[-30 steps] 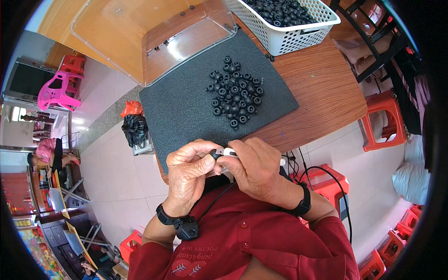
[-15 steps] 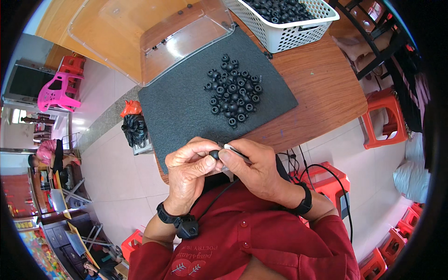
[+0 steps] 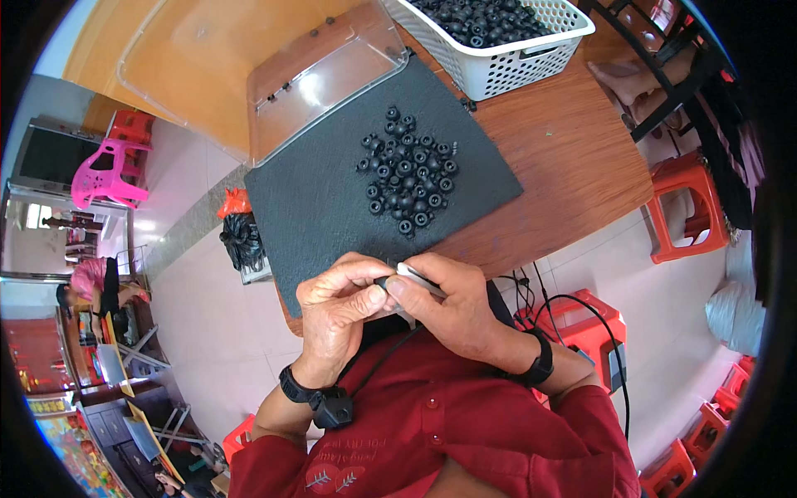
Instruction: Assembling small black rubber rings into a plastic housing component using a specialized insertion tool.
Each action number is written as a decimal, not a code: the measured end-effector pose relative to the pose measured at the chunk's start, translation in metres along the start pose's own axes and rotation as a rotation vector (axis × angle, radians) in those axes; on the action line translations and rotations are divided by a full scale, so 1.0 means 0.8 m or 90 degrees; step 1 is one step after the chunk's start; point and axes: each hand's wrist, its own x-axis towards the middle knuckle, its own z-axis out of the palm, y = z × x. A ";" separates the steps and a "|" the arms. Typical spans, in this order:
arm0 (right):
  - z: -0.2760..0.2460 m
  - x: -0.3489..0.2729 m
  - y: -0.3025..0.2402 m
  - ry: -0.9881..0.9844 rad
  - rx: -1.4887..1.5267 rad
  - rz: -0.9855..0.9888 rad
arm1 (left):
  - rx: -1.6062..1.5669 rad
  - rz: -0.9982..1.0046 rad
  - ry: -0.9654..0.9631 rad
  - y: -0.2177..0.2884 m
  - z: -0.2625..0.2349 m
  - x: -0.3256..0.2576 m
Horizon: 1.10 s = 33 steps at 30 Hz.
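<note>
both hands pinch a small part over the near table edge

the left hand [image 3: 340, 311] and right hand [image 3: 448, 307] meet, fingertips clamped together on a small black part [image 3: 382, 283] and a pale slim piece [image 3: 419, 279]. a heap of black rubber parts [image 3: 407, 170] lies on the dark mat [image 3: 332, 207], beyond the hands; a white basket [image 3: 506, 58] stands further off.

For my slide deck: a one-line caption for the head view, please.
Both hands, left hand and right hand, pinch a small black part above a dark mat bearing a pile of black rings.
</note>
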 end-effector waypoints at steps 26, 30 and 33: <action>-0.030 0.003 0.023 0.042 0.046 0.004 | 0.377 0.135 -0.005 0.162 0.094 0.326; -0.027 0.005 0.026 0.044 0.034 -0.012 | 0.521 0.082 -0.090 0.112 0.028 0.325; -0.026 0.005 0.027 0.039 0.012 -0.028 | 0.659 0.067 -0.091 0.067 0.008 0.316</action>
